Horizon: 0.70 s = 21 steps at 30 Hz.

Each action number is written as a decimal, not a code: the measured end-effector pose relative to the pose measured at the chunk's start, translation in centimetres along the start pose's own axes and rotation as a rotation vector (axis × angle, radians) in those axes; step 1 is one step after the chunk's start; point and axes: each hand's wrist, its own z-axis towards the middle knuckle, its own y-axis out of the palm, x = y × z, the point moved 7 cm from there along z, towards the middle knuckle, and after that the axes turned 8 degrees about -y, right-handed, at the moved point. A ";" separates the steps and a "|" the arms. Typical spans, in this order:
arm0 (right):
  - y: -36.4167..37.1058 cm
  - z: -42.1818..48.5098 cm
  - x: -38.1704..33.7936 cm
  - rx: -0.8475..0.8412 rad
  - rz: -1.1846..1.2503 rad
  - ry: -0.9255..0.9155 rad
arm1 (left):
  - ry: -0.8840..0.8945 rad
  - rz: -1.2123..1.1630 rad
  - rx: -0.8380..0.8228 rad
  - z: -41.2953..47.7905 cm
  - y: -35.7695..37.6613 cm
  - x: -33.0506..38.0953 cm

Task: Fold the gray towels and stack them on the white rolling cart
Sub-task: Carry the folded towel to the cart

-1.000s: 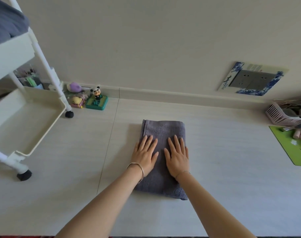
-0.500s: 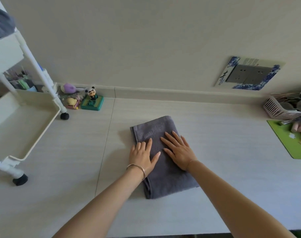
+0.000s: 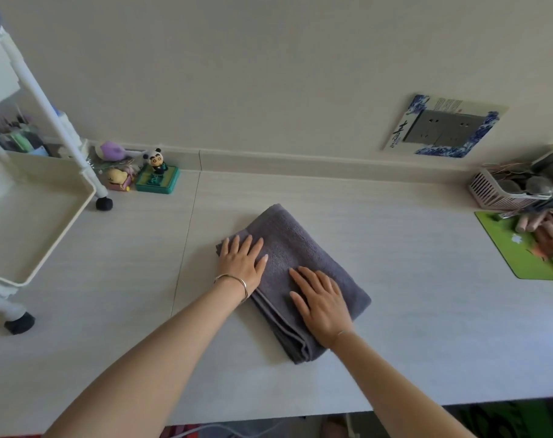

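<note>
Turned further, gray towel lies under left hand and right hand, fingers flat.

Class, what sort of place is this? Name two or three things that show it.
Probably a room in a home, at a pale tabletop against the wall. Clues: the panda figurine, the decorated wall socket, and the pink basket of odds and ends.

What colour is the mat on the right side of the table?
Bright green mat, seen in the head view.
</note>
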 end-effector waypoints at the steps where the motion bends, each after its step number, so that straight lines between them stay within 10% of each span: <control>1: -0.5 0.2 0.8 0.008 -0.011 -0.053 | 0.001 0.030 0.024 -0.4 -0.7 0.2; 5: -3.1 1.0 3.7 0.065 0.040 -0.123 | 0.001 0.030 0.071 -2.6 -2.8 1.2; 11: -5.0 -3.6 7.3 0.506 0.414 0.420 | -0.024 -0.212 0.307 -5.7 -3.3 -0.3; 21: -4.2 -4.2 11.2 0.219 0.798 0.708 | -0.421 -0.424 -0.040 -7.3 0.3 -2.7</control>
